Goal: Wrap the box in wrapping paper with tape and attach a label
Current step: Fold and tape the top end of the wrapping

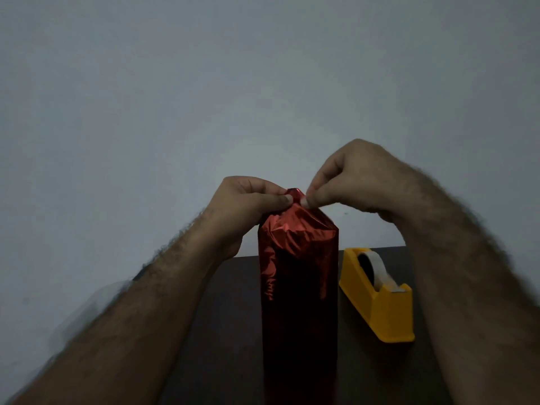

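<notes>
A tall box (298, 287) stands upright on the dark table, covered in shiny red wrapping paper. The paper is gathered into a small twisted tip (295, 194) at the top. My left hand (248, 206) pinches that tip from the left with thumb and fingers. My right hand (350, 182) pinches it from the right, and a small pale strip, perhaps tape, shows at its fingertips. No label is in view.
A yellow tape dispenser (380, 296) with a roll of clear tape (372, 264) sits on the dark table (228, 317) just right of the box. A plain grey wall fills the background. The scene is dim.
</notes>
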